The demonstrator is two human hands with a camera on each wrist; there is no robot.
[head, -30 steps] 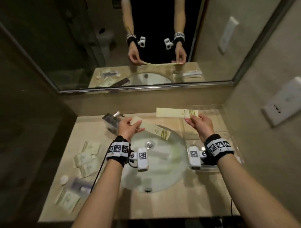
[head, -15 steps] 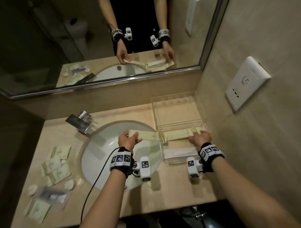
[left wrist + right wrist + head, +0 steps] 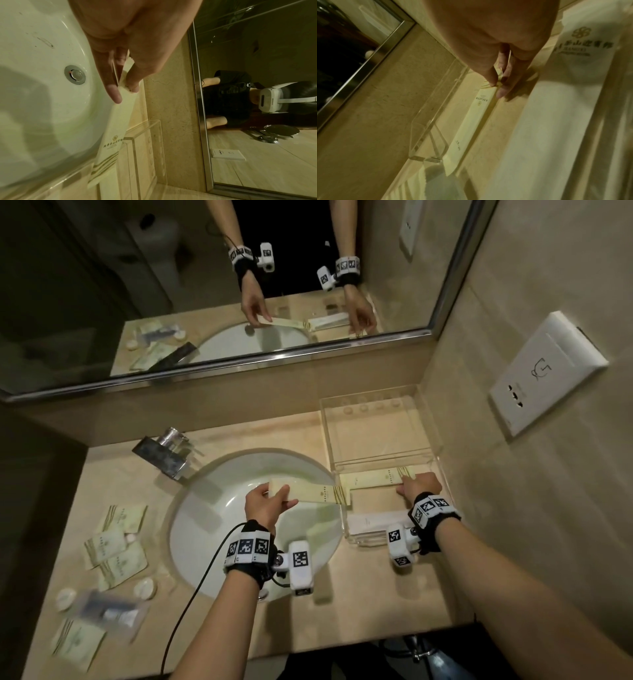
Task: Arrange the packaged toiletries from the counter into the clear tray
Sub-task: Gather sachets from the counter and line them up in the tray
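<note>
My left hand (image 3: 270,501) pinches one end of a long cream packet (image 3: 318,494) over the sink; in the left wrist view the same packet (image 3: 113,136) points at the tray's corner. My right hand (image 3: 416,486) pinches the striped end of a second long cream packet (image 3: 373,478), which lies flat inside the clear tray (image 3: 380,402) along its divider. The right wrist view has that packet (image 3: 471,121) on the tray floor with my fingertips (image 3: 493,82) on its end. A white packet (image 3: 370,522) lies in the tray's near compartment.
Several square sachets (image 3: 116,546), round white pieces (image 3: 145,589) and a clear plastic bag (image 3: 109,613) lie on the counter left of the sink (image 3: 219,529). A chrome faucet (image 3: 164,451) stands at the back left. The wall with a socket plate (image 3: 544,371) bounds the right.
Both hands moved down and right with their packets. The right hand's packet went from the air into the tray and now lies flat there. The left packet came up to the tray's left edge.
</note>
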